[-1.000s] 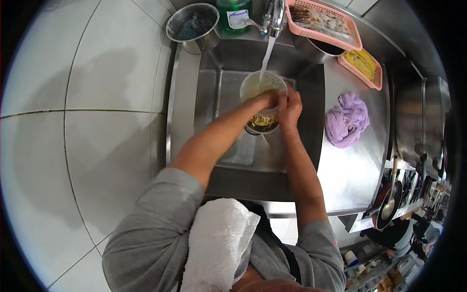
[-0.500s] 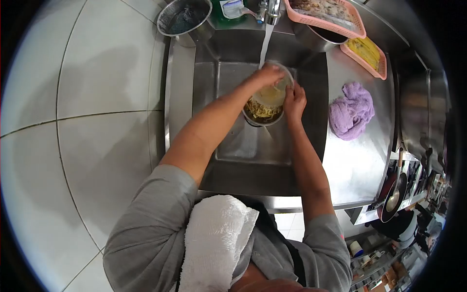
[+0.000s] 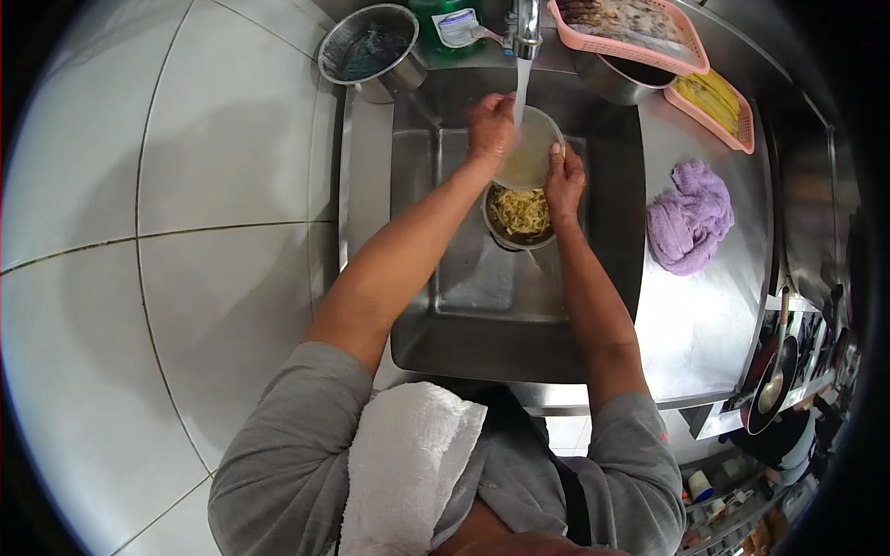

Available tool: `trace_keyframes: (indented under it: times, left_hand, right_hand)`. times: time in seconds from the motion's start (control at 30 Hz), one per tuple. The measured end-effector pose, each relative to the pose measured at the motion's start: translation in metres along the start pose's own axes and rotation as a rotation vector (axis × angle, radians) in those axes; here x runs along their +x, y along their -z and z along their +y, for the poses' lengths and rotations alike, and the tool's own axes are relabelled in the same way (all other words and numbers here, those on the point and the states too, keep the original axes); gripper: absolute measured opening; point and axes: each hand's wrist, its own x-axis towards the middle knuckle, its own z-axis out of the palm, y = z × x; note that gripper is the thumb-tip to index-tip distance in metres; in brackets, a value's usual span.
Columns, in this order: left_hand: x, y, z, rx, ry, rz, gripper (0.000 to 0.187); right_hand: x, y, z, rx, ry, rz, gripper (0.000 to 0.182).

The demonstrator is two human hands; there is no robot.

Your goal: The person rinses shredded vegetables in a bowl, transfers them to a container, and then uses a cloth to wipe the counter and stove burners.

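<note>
A pale bowl [image 3: 530, 159] of cloudy water is held under the running tap [image 3: 527, 37] in the metal sink [image 3: 473, 324]. My right hand [image 3: 564, 181] grips its right rim, thumb on top. At the left rim, beside the falling water, my left hand [image 3: 491, 128] is closed on the bowl with its fingers curled; some fingertips are hidden. Just below the bowl, a round metal container [image 3: 532, 246] stands on the sink floor. Pale yellow shredded strips [image 3: 520, 211] fill it, and the bowl overlaps its far edge.
A steel pot [image 3: 369, 51] and a green container [image 3: 447, 26] stand behind the sink at left. Pink baskets [image 3: 640, 54] of food and another pot [image 3: 616, 79] are at back right. A purple cloth [image 3: 691, 218] lies on the right counter; beyond is a pan [image 3: 772, 389].
My left hand has moved from inside the bowl to its left rim. The bowl has shifted away from me, uncovering more of the yellow strips. The whole view has shifted slightly.
</note>
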Motion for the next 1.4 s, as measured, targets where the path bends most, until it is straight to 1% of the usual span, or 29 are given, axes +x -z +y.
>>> trace_keyframes:
  times: [0.03,0.07,0.13,0.17,0.2,0.27,0.33,0.4,0.5,0.53,0.57,0.63,0.67,0.73,0.77,0.83,0.87,0.9,0.93,0.97,1.0,1.03,1.13,1.2,1.23,1.27,1.3,1.33,1.4]
  left_hand:
    - [-0.001,-0.005,-0.003,0.04,0.005,-0.036,0.012]
    - [0.005,-0.006,-0.005,0.511,-0.128,-0.117,0.015]
    - [0.006,0.002,-0.005,1.096,-0.559,-0.392,0.019]
    - [0.005,0.01,-0.004,1.381,-0.784,-0.53,0.021]
    - [-0.009,0.012,0.011,1.685,-0.674,-0.649,0.026]
    - [-0.025,0.024,-0.021,1.967,-0.602,-0.727,0.029]
    - [-0.038,0.017,-0.024,1.884,-0.301,-0.711,0.031]
    - [-0.047,-0.012,-0.028,1.381,0.168,-0.584,0.033]
    - [-0.017,-0.006,-0.083,0.414,0.109,-0.375,0.037]
    - [-0.023,-0.007,-0.068,0.501,-0.107,-0.218,0.04]
    - [-0.028,-0.006,-0.052,0.769,-0.176,-0.354,0.04]
    - [-0.057,-0.002,0.012,1.312,-0.316,-0.633,0.041]
    - [-0.07,0.005,0.021,1.537,-0.307,-0.744,0.038]
    - [-0.071,0.029,0.0,1.57,-0.382,-0.769,0.032]
    - [-0.065,0.039,-0.011,1.585,-0.43,-0.777,0.029]
    - [-0.059,0.048,0.004,1.424,-0.33,-0.84,0.021]
    - [-0.06,0.051,0.012,1.341,-0.268,-0.869,0.017]
    - [-0.064,0.049,0.023,1.362,-0.249,-0.896,0.017]
    - [-0.073,0.047,0.036,1.385,-0.229,-0.923,0.019]
    - [-0.078,0.046,0.043,1.411,-0.208,-0.948,0.021]
    - [-0.078,0.045,0.043,1.434,-0.169,-0.984,0.025]
    - [-0.076,0.045,0.044,1.458,-0.13,-1.019,0.029]
    - [-0.071,0.043,0.032,1.538,-0.037,-1.124,0.037]
    - [-0.07,0.047,0.012,1.57,0.004,-1.172,0.039]
    - [-0.067,0.049,0.004,1.577,0.004,-1.177,0.037]
    - [-0.063,0.05,-0.003,1.582,0.001,-1.181,0.036]
    - [-0.06,0.049,-0.006,1.581,0.0,-1.165,0.036]
    - [-0.058,0.048,-0.009,1.58,-0.003,-1.148,0.036]
    - [-0.05,0.045,-0.011,1.594,-0.01,-1.14,0.036]
  right_hand:
    - [-0.002,0.001,-0.01,-0.038,-0.004,0.007,0.031]
    - [-0.002,0.003,-0.018,-0.064,0.036,-0.003,0.03]
    - [-0.003,0.013,-0.027,-0.128,0.11,-0.022,0.03]
    - [-0.004,0.016,-0.025,-0.165,0.136,0.011,0.03]
    - [0.0,0.015,-0.025,-0.196,0.165,0.045,0.03]
    - [0.004,0.014,-0.027,-0.223,0.214,0.08,0.029]
    - [0.004,0.012,-0.03,-0.222,0.24,0.083,0.029]
    - [0.002,0.008,-0.02,-0.194,0.183,0.077,0.029]
    - [-0.002,0.016,-0.01,-0.164,0.104,0.045,0.029]
    - [-0.002,0.022,-0.006,-0.156,0.075,0.038,0.028]
    - [0.001,0.027,0.003,-0.134,0.045,0.011,0.029]
    - [0.005,0.033,0.023,-0.081,-0.023,-0.042,0.031]
    - [0.003,0.036,0.008,-0.022,-0.171,-0.102,0.036]
    - [0.003,0.046,-0.036,0.102,-0.463,-0.221,0.046]
    - [0.008,0.048,-0.032,0.216,-0.524,-0.254,0.052]
    - [0.015,0.064,-0.012,0.444,-0.657,-0.303,0.063]
    - [0.009,0.068,0.014,0.237,-0.501,-0.274,0.07]
    - [0.002,0.07,0.045,0.106,-0.495,-0.227,0.068]
    - [-0.014,0.069,0.084,0.046,-0.629,-0.2,0.065]
    - [-0.031,0.062,0.128,0.131,-0.919,-0.21,0.063]
    - [-0.051,0.054,0.165,0.259,-1.119,-0.211,0.061]
    - [-0.073,0.044,0.188,0.378,-1.265,-0.204,0.059]
    - [-0.092,0.025,0.119,0.471,-1.141,-0.104,0.052]
    - [-0.085,0.01,0.142,0.528,-1.104,-0.103,0.046]
    - [-0.079,0.007,0.129,0.555,-1.08,-0.102,0.043]
    - [-0.074,0.007,0.116,0.558,-1.053,-0.056,0.043]
    - [-0.072,-0.001,0.134,0.215,-0.904,-0.066,0.044]
    - [-0.067,-0.015,0.166,-0.122,-0.739,-0.076,0.045]
    - [-0.064,-0.022,0.168,-0.454,-0.359,-0.089,0.048]
